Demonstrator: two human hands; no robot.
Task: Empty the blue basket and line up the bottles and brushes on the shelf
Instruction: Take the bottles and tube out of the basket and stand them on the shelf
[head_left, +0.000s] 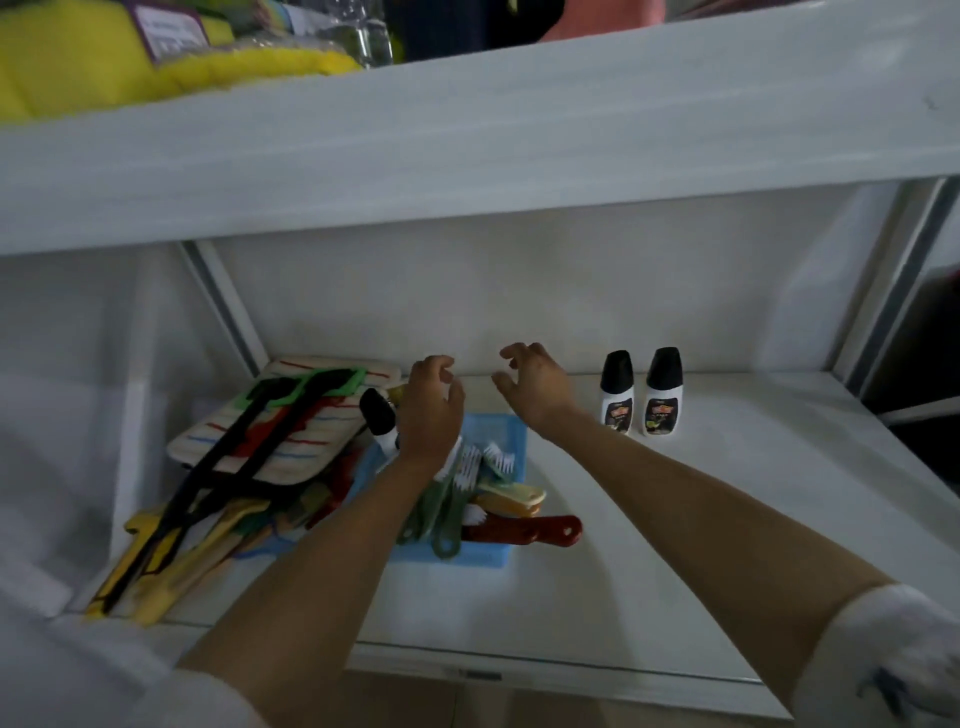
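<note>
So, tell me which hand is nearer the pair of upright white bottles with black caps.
Right. The right hand hovers just left of the bottles; the left hand is farther left.

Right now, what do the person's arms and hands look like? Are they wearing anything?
Both forearms are bare, and so are the left hand and the right hand: no gloves, rings or watch that I can see. White sleeves are pushed up near the elbows. The right one has a small dark mark on it.
</note>
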